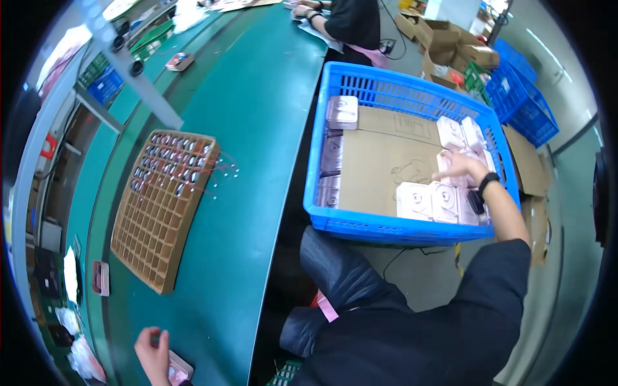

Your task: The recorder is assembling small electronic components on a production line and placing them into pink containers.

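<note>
My right hand reaches into a blue plastic crate, its fingers spread over pale pink square plastic cases; I cannot tell if it touches one. Below it, a pink case with a round centre lies in the near row. More pink cases stand along the crate's right side, and a stack lines its left side. On the green bench my left hand has its fingers loosely bent and apart, with nothing seen in them. Beside it sits another pink case, partly hidden by the wrist.
A cardboard divider tray, partly filled with small wired parts, lies on the green bench. A cardboard sheet lies in the crate. A pink case stands at the bench's left. At the far end another person works. Cartons stand beyond the crate.
</note>
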Demonstrator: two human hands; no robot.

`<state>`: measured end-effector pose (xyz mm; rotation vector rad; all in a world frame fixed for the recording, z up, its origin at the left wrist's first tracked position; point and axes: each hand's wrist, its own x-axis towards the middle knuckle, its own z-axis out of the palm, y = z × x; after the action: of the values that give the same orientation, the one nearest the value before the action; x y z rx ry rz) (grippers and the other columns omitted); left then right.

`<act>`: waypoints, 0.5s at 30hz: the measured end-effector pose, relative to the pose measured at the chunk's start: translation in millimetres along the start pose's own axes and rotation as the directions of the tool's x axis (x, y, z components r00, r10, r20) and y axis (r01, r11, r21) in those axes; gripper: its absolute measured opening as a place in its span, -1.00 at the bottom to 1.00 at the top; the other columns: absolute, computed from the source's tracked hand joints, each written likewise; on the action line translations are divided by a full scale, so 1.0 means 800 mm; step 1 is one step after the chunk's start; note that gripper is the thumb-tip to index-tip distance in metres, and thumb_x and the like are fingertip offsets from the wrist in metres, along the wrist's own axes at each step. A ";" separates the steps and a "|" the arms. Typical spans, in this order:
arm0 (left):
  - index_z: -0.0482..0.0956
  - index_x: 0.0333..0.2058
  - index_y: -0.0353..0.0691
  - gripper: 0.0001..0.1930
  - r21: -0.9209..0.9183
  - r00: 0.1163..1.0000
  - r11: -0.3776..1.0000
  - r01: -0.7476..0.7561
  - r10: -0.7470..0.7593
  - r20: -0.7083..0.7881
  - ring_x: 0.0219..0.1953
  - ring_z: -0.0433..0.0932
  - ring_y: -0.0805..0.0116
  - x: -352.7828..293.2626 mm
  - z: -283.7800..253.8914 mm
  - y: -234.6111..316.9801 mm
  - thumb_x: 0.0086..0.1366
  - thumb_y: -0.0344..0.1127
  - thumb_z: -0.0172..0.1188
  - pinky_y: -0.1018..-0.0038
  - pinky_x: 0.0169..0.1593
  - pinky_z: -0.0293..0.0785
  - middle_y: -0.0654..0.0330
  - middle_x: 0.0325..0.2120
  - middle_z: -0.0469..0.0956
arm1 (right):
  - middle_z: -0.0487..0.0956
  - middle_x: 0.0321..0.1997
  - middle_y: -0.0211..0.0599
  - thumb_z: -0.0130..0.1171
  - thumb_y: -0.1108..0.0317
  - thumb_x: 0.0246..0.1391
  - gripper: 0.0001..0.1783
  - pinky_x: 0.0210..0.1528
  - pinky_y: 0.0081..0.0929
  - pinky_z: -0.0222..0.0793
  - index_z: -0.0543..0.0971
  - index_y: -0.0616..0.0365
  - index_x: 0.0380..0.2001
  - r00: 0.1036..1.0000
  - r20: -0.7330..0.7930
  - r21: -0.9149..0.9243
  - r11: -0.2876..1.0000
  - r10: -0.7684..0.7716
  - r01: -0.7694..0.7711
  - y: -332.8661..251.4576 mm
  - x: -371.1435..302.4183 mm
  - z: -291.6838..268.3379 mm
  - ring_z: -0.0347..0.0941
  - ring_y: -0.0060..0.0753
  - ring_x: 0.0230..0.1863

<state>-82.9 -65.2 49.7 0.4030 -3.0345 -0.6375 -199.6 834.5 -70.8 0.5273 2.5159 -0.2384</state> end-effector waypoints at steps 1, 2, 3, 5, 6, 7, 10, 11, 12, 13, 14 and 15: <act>0.60 -0.28 -0.36 -0.81 0.012 1.000 1.000 -0.004 0.004 0.001 -0.41 0.61 0.19 -0.008 0.000 0.017 0.19 -0.41 0.40 0.37 -0.26 0.54 0.05 -0.46 0.60 | 0.10 0.58 0.32 0.52 -0.50 -0.36 0.43 0.56 0.12 0.05 0.25 0.06 0.51 1.000 0.006 0.010 1.000 -0.001 0.001 -0.005 -0.022 0.015 0.00 0.36 0.59; 0.61 -0.28 -0.36 -0.83 -0.047 0.999 0.998 -0.042 0.044 0.029 -0.42 0.60 0.26 -0.009 0.006 0.035 0.21 -0.42 0.38 0.40 -0.28 0.53 0.08 -0.45 0.60 | 0.05 0.60 0.28 0.53 -0.51 -0.41 0.45 0.56 0.19 0.01 0.27 0.07 0.50 0.992 0.052 -0.081 0.990 -0.115 0.119 -0.005 -0.045 0.032 -0.05 0.41 0.60; 0.61 -0.29 -0.36 -0.85 -0.106 0.995 0.991 -0.079 0.085 0.053 -0.42 0.60 0.32 -0.012 0.012 0.054 0.22 -0.43 0.37 0.42 -0.30 0.52 0.12 -0.45 0.60 | 0.01 0.62 0.24 0.54 -0.53 -0.47 0.47 0.56 0.26 -0.02 0.29 0.09 0.48 0.969 0.104 -0.166 0.957 -0.225 0.240 -0.005 -0.056 0.041 -0.11 0.46 0.60; 0.61 -0.28 -0.36 -0.84 -0.206 0.954 0.948 -0.242 0.271 0.126 -0.40 0.61 0.28 -0.009 0.024 0.124 0.20 -0.45 0.38 0.41 -0.27 0.54 0.10 -0.43 0.60 | 0.01 0.62 0.23 0.54 -0.54 -0.49 0.46 0.54 0.29 -0.02 0.33 0.10 0.45 0.958 0.094 -0.171 0.944 -0.269 0.282 0.004 -0.067 0.042 -0.09 0.49 0.59; 0.61 -0.28 -0.35 -0.81 -0.249 0.905 0.906 -0.342 0.389 0.172 -0.37 0.62 0.17 0.006 0.032 0.184 0.16 -0.45 0.42 0.37 -0.24 0.56 0.04 -0.41 0.60 | 0.02 0.61 0.21 0.55 -0.54 -0.51 0.45 0.53 0.33 -0.02 0.36 0.12 0.42 0.938 0.099 -0.196 0.918 -0.332 0.345 -0.004 -0.069 0.041 -0.08 0.52 0.57; 0.61 -0.26 -0.35 -0.79 -0.278 0.824 0.839 -0.468 0.528 0.205 -0.33 0.62 0.18 0.019 0.047 0.245 0.16 -0.44 0.42 0.37 -0.20 0.55 0.06 -0.37 0.60 | 0.03 0.60 0.19 0.55 -0.55 -0.54 0.44 0.52 0.36 -0.02 0.39 0.13 0.39 0.913 0.104 -0.220 0.887 -0.394 0.407 -0.014 -0.070 0.040 -0.06 0.55 0.55; 0.59 -0.11 -0.30 -0.63 -0.232 0.440 0.549 -0.803 0.809 0.390 -0.11 0.57 -0.02 0.051 0.100 0.426 0.19 -0.27 0.48 0.25 -0.05 0.54 0.01 -0.20 0.57 | 0.27 0.43 0.19 0.59 -0.49 -0.51 0.32 0.45 0.20 0.16 0.46 0.15 0.27 0.851 0.093 -0.619 0.640 -0.516 0.455 -0.054 -0.091 0.017 0.19 0.38 0.44; 0.60 -0.09 -0.29 -0.61 -0.338 0.261 0.406 -0.849 0.879 0.399 -0.05 0.58 -0.02 0.056 0.122 0.477 0.21 -0.20 0.46 0.23 -0.01 0.55 0.01 -0.17 0.59 | 0.27 0.43 0.19 0.59 -0.49 -0.51 0.32 0.45 0.20 0.16 0.46 0.15 0.27 0.850 0.085 -0.621 0.640 -0.519 0.453 -0.045 -0.079 0.021 0.19 0.38 0.44; 0.61 -0.08 -0.29 -0.62 -0.439 0.091 0.304 -0.846 0.892 0.443 -0.05 0.60 -0.03 0.061 0.150 0.530 0.25 -0.18 0.44 0.21 0.01 0.57 -0.02 -0.16 0.61 | 0.34 0.36 0.17 0.62 -0.43 -0.47 0.22 0.38 0.07 0.27 0.50 0.16 0.20 0.807 0.192 -0.358 0.726 -0.558 0.587 -0.034 -0.055 0.036 0.28 0.28 0.37; 0.62 -0.08 -0.30 -0.61 -0.513 -0.016 0.274 -0.813 0.871 0.491 -0.09 0.64 -0.04 0.066 0.183 0.577 0.27 -0.14 0.42 0.19 -0.02 0.59 -0.05 -0.20 0.65 | 0.42 0.29 0.15 0.64 -0.38 -0.43 0.12 0.31 -0.06 0.37 0.54 0.17 0.13 0.723 0.278 -0.060 0.740 -0.632 0.670 -0.034 -0.035 0.041 0.37 0.19 0.31; 0.62 -0.06 -0.31 -0.56 -0.528 -0.071 0.318 -0.787 0.804 0.590 -0.13 0.68 -0.04 0.074 0.222 0.628 0.27 -0.08 0.41 0.20 -0.05 0.61 -0.09 -0.22 0.68 | 0.42 0.29 0.15 0.64 -0.38 -0.43 0.12 0.31 -0.06 0.37 0.54 0.17 0.13 0.714 0.279 -0.073 0.727 -0.642 0.682 -0.037 -0.031 0.032 0.37 0.19 0.31; 0.62 -0.04 -0.32 -0.49 -0.461 -0.040 0.370 -0.806 0.743 0.668 -0.13 0.70 -0.03 0.070 0.258 0.677 0.26 0.03 0.39 0.19 -0.05 0.61 -0.09 -0.19 0.71 | 0.44 0.26 0.14 0.67 -0.31 -0.43 0.08 0.27 -0.11 0.39 0.54 0.19 0.09 0.722 0.279 0.029 0.757 -0.633 0.653 -0.039 -0.031 0.026 0.41 0.15 0.26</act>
<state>-284.3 480.4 73.3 -2.2014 -3.0360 -0.6523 -183.9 792.4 -72.6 -0.4244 2.3239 -0.4421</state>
